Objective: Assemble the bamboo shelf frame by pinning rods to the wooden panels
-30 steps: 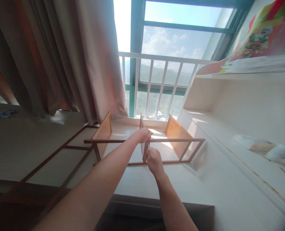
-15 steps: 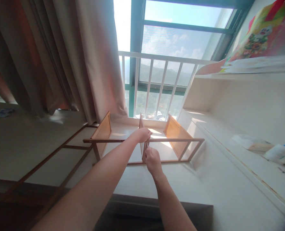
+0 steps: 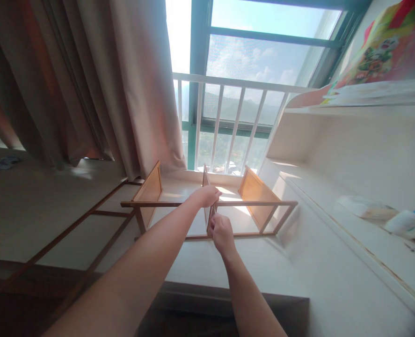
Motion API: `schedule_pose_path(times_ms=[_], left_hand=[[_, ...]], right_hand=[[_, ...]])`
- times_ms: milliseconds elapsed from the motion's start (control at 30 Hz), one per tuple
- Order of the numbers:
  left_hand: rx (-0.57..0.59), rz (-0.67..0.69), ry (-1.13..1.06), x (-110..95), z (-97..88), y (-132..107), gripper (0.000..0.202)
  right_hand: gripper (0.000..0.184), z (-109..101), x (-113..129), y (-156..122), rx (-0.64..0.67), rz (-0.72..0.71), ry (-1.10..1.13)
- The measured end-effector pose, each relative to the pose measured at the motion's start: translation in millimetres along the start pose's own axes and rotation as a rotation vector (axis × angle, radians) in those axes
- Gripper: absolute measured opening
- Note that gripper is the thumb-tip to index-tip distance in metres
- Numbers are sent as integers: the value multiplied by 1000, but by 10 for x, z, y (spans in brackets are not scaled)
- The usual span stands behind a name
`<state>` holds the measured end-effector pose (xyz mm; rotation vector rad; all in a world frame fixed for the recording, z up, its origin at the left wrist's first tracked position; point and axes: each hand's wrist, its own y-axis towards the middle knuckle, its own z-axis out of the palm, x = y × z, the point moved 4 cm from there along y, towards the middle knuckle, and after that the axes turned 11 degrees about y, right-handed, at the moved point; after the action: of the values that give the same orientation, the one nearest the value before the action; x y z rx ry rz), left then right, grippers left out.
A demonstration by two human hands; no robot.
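Note:
A wooden rack frame lies on a white ledge, with an upright panel at its left end, another panel at its right end and a narrow middle board between them. My left hand is closed over the front rail where the middle board meets it. Just below, my right hand is closed in a pinch beside the short middle post. Something thin may be between its fingers, but it is too small and hidden to name.
A long ladder-like wooden frame leans down to the left. Behind are a curtain, white railing and window. On the right, a shelf carries a colourful bag; lower down lies a white bottle with a blue cap.
Both hands stay at the same joint of the rack. The right hand's fingers have shifted very slightly; the rack has not visibly moved.

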<state>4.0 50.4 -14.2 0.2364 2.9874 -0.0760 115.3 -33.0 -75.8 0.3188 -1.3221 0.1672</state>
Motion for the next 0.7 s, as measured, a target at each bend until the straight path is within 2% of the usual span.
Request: schedule_pose_path(times_ms=[533, 700], left_hand=[[9, -19, -10, -20, -24, -41, 30], [15, -17, -4, -22, -17, -34, 30]], right_hand=[[24, 91, -17, -20, -38, 128, 318], [23, 112, -21, -32, -9, 147, 373]])
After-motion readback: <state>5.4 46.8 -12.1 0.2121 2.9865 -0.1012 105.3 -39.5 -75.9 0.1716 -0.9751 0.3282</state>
